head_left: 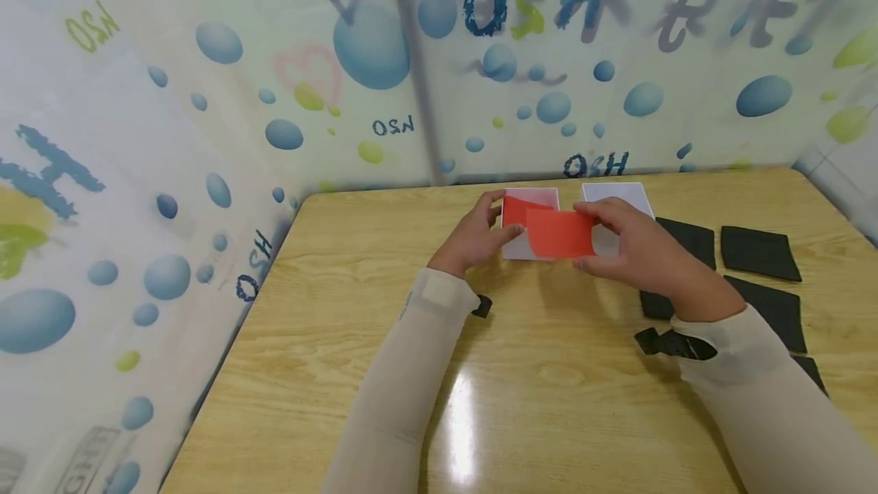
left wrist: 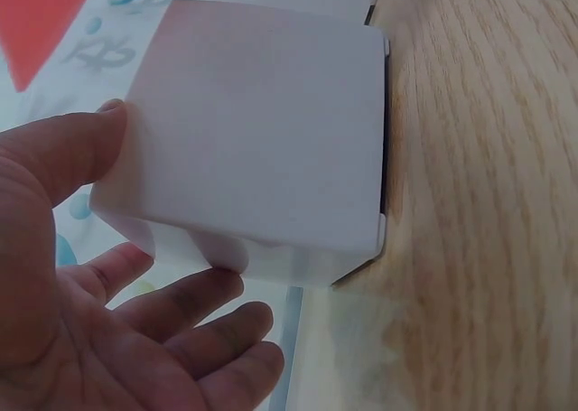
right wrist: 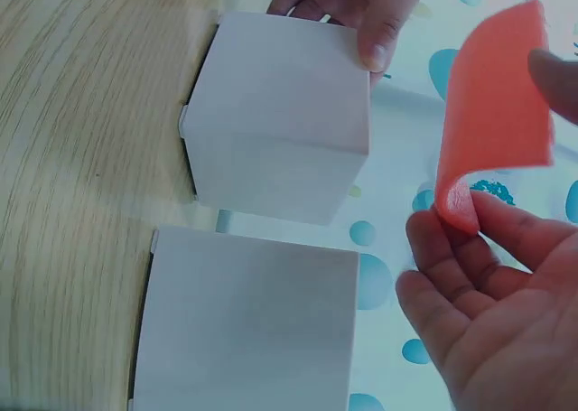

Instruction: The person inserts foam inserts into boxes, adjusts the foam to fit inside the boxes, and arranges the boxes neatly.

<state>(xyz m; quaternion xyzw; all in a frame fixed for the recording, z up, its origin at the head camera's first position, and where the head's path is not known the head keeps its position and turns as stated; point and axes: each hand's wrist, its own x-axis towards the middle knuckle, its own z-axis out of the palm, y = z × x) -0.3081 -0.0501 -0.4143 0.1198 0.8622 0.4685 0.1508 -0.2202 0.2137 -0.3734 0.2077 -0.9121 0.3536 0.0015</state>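
Observation:
My right hand [head_left: 638,246] pinches a thin red foam sheet [head_left: 559,233] between thumb and fingers. In the right wrist view the foam sheet [right wrist: 497,95] is bowed along its length, its lower edge curled. It is held over the open top of a white box [head_left: 511,248]; more red shows inside that box. My left hand [head_left: 476,235] holds the same box at its left front corner. The left wrist view shows the thumb at the rim of the box [left wrist: 262,122] and the fingers [left wrist: 194,298] along its side.
A second white box [head_left: 617,190] stands just right of the first, partly hidden by my right hand. Several black squares [head_left: 760,252] lie on the wooden table [head_left: 329,311] to the right, some under my right forearm. A patterned wall covering [head_left: 480,105] rises behind the table.

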